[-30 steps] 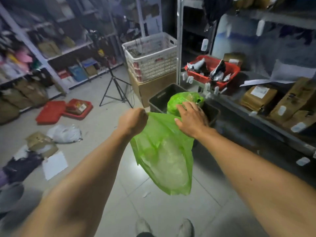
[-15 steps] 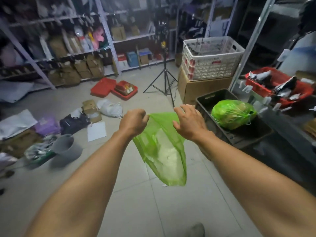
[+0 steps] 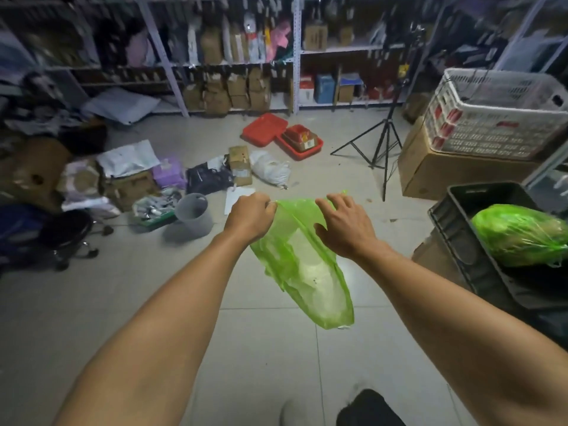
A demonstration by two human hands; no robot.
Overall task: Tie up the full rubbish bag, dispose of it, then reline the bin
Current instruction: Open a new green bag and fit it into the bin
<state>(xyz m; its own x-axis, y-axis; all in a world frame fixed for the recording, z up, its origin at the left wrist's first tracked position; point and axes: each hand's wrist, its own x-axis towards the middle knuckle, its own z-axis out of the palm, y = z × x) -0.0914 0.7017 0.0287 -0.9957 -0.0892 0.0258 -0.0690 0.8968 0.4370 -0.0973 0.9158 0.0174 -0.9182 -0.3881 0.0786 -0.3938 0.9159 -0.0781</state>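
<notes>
Two green bags are in view. The empty green liner [image 3: 304,265] hangs in mid-air over the tiled floor [image 3: 261,348], its mouth stretched between both hands and its closed bottom trailing down toward the person's right. The left hand [image 3: 249,217] is clenched in a fist on the left edge of the rim. The right hand [image 3: 344,224] rests on the right edge with fingers spread and curled; whether they actually pinch the plastic cannot be told from here. The full, tied green rubbish bag [image 3: 519,235] lies in the black crate [image 3: 461,229] at the right. The grey bin [image 3: 194,212] stands unlined on the floor ahead and to the left, well apart from the liner. Beyond it lie scattered parcels and a white sack [image 3: 270,171]. Farther back are red trays [image 3: 264,129], a black tripod [image 3: 382,142], a white basket [image 3: 495,118] on a cardboard box [image 3: 455,176], and stocked shelves [image 3: 233,63].
</notes>
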